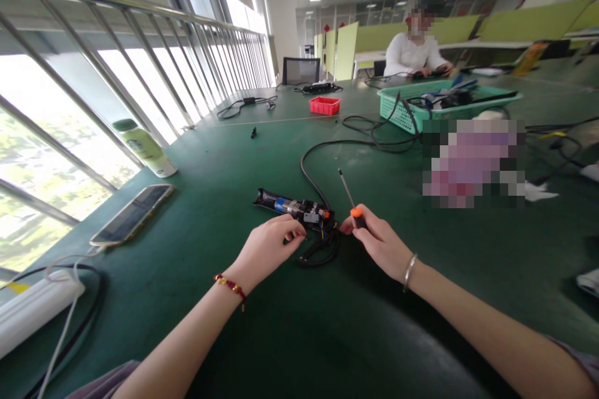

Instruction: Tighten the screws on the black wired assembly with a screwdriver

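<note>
An opened corded power tool (292,207) lies on the green table, its blue-and-silver inner body, small parts and coloured wires exposed. Just in front of it, my left hand (276,240) is closed, thumb and fingertips pinched together; whatever is between them is too small to make out. My right hand (381,240) grips a screwdriver (358,215) with an orange and black handle, its shaft pointing up and away from the tool. One right fingertip reaches toward the tool's wired end. A black cable (305,162) runs from that end to the back right.
At the left are a phone (133,215), a bottle (145,146) by the railing and a white power strip (40,308). Farther back stand a red tray (325,106) and a green basket (402,113) of parts. A person (414,53) sits across the table.
</note>
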The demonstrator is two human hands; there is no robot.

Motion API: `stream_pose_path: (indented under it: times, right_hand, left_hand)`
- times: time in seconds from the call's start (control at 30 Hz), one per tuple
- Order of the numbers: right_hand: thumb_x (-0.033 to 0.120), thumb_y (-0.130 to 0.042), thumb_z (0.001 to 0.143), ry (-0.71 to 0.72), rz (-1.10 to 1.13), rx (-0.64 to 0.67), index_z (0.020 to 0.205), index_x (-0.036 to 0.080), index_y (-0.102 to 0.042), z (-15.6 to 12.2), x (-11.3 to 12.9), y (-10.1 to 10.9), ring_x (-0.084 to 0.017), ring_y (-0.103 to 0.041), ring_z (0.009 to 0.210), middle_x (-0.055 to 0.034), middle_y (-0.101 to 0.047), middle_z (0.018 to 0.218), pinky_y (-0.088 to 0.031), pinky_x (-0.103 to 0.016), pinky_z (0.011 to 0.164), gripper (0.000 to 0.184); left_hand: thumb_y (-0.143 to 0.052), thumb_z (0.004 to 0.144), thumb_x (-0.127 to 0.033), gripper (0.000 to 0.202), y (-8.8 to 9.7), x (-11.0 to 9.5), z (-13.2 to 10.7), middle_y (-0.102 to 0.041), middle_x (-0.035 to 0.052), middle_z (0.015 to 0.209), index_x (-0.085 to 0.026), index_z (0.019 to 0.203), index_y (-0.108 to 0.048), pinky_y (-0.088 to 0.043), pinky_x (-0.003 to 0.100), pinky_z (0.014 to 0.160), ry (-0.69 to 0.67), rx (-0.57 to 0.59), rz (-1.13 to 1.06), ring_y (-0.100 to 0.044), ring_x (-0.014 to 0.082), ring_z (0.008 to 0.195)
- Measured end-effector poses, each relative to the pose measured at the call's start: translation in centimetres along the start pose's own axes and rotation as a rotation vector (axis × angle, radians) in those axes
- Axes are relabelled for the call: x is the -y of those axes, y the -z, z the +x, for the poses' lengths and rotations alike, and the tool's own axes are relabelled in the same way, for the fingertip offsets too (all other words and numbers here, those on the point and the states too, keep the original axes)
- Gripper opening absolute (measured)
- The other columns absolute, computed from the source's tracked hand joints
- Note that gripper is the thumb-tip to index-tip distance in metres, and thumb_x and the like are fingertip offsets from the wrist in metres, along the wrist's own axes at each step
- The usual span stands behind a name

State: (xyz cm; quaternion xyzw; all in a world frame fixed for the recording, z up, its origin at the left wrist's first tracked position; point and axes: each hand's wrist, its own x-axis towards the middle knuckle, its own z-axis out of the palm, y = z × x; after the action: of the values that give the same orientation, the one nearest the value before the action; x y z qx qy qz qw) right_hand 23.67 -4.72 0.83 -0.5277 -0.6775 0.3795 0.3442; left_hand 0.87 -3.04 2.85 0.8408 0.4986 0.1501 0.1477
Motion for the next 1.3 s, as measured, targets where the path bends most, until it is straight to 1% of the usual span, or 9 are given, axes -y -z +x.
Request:
stream_pose_path:
  times: [0.13,0.33,0.43,0.53,0.6,0.7,0.8,1.1,1.3]
  right_hand:
    - [0.022,-0.037,0.082,0.015,-0.046,0.004,0.085,0.022,-0.045,0.0,0.1,-0.1,-0.020,-0.058,0.084,-0.0005,-0.058,0.078,-0.039,-0.036,0.081,0.008]
    - [0.023,-0.037,0.082,0.023,-0.050,0.002,0.082,0.022,-0.043,-0.1,0.2,-0.1,-0.021,-0.058,0.085,-0.0018,-0.058,0.079,-0.039,-0.036,0.080,0.006]
    - [0.023,-0.037,0.081,0.020,-0.062,0.005,0.083,0.022,-0.043,0.0,0.3,-0.1,-0.021,-0.057,0.085,-0.0025,-0.059,0.081,-0.039,-0.036,0.080,0.007]
    - [0.022,-0.037,0.081,0.028,-0.073,0.004,0.084,0.022,-0.044,0.0,0.3,-0.1,-0.020,-0.056,0.082,-0.0026,-0.059,0.082,-0.038,-0.036,0.079,0.008]
    - [0.022,-0.037,0.081,0.033,-0.079,0.002,0.085,0.022,-0.045,0.0,0.2,-0.1,-0.020,-0.056,0.081,-0.0028,-0.059,0.083,-0.038,-0.035,0.079,0.009]
    - [0.021,-0.037,0.081,0.035,-0.090,0.003,0.085,0.021,-0.045,0.0,0.2,-0.2,-0.019,-0.055,0.079,-0.0024,-0.058,0.082,-0.038,-0.034,0.076,0.009]
    - [0.020,-0.038,0.081,0.041,-0.101,0.002,0.084,0.022,-0.045,0.0,0.2,-0.3,-0.018,-0.053,0.077,-0.0019,-0.057,0.081,-0.038,-0.034,0.074,0.008]
    - [0.018,-0.038,0.081,0.078,-0.103,-0.018,0.082,0.022,-0.044,0.0,0.1,-0.3,-0.017,-0.052,0.075,-0.0005,-0.056,0.079,-0.039,-0.032,0.073,0.008]
    - [0.019,-0.038,0.081,0.067,-0.112,-0.013,0.083,0.022,-0.044,0.0,0.2,-0.3,-0.017,-0.052,0.074,-0.0008,-0.056,0.079,-0.039,-0.032,0.072,0.008]
  left_hand:
    - [-0.062,0.078,-0.021,0.005,-0.5,0.2,0.0,-0.063,-0.0037,0.087,-0.023,0.081,-0.066,-0.044,0.023,0.067,0.015,-0.005,-0.044,-0.060,0.0133,0.079]
    - [-0.062,0.080,-0.019,0.004,-1.0,-0.3,0.1,-0.062,-0.0024,0.081,-0.020,0.077,-0.064,-0.044,0.023,0.064,0.022,-0.043,-0.066,-0.058,0.0133,0.075]
    - [-0.060,0.084,-0.019,0.005,-1.0,-0.8,0.2,-0.062,-0.0015,0.081,-0.019,0.079,-0.063,-0.045,0.024,0.066,-0.030,-0.147,-0.070,-0.058,0.0136,0.076]
    - [-0.057,0.087,-0.020,0.006,-1.2,-1.2,0.4,-0.064,0.0005,0.086,-0.018,0.084,-0.062,-0.046,0.026,0.073,-0.133,-0.269,-0.026,-0.059,0.0154,0.084]
    - [-0.056,0.088,-0.019,0.007,-1.5,-1.2,0.5,-0.064,0.0015,0.088,-0.018,0.086,-0.062,-0.047,0.027,0.076,-0.175,-0.295,0.025,-0.059,0.0159,0.086]
    - [-0.055,0.089,-0.019,0.007,-1.9,-1.1,0.8,-0.064,0.0016,0.088,-0.018,0.087,-0.062,-0.048,0.026,0.073,-0.184,-0.290,0.092,-0.060,0.0158,0.084]
    - [-0.056,0.089,-0.019,0.007,-2.1,-1.0,0.8,-0.064,0.0012,0.088,-0.018,0.087,-0.062,-0.048,0.025,0.072,-0.180,-0.299,0.116,-0.060,0.0153,0.084]
    - [-0.053,0.090,-0.022,0.010,-1.8,-1.5,0.8,-0.064,0.0010,0.089,-0.018,0.086,-0.061,-0.045,0.023,0.067,-0.110,-0.258,0.160,-0.061,0.0145,0.082]
    - [-0.054,0.090,-0.023,0.011,-1.9,-1.8,1.1,-0.063,0.0007,0.088,-0.017,0.084,-0.060,-0.043,0.023,0.062,-0.077,-0.236,0.182,-0.060,0.0137,0.077]
